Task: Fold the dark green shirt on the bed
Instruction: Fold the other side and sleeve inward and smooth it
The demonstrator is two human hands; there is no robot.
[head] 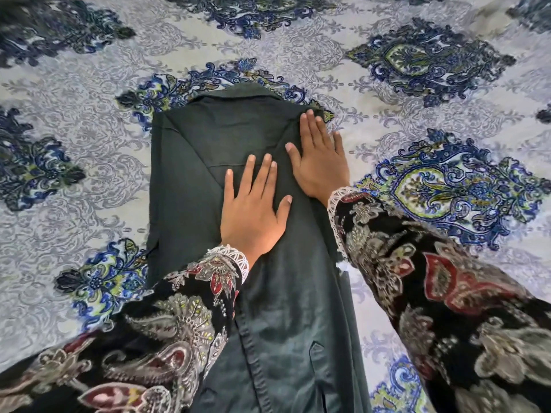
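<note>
A patterned bedspread [89, 150] in grey, blue and green covers the whole field of view, and on it the dark green shirt [208, 150] is laid out lengthwise, collar end far from the person and hem end running toward the bottom edge between two floral sleeves [447, 278]. The sides appear to have been turned inward already, so that a long narrow panel is formed; a button placket [253, 347] is seen low down. The left hand [253, 210] is pressed flat on the middle of the panel, fingers spread, nothing gripped. The right hand [320, 156] is likewise laid flat and open, its palm on the shirt's right edge near the shoulder and its little finger reaching onto the bedspread; nothing is held by it either. The step in hand is judged to be smoothing of the inward folds before a crosswise fold is made. The largest risk is that the turned-in side could spring open once both palms are lifted, since nothing pins it but their weight. Next, the soft bedspread could be dragged and bunched beneath the cloth if the palms are slid hard, skewing the panel. Smaller still, the diagonal creases [190, 147] near the shoulder could be pressed in rather than out, and the collar [238, 92] could be left crooked.
</note>
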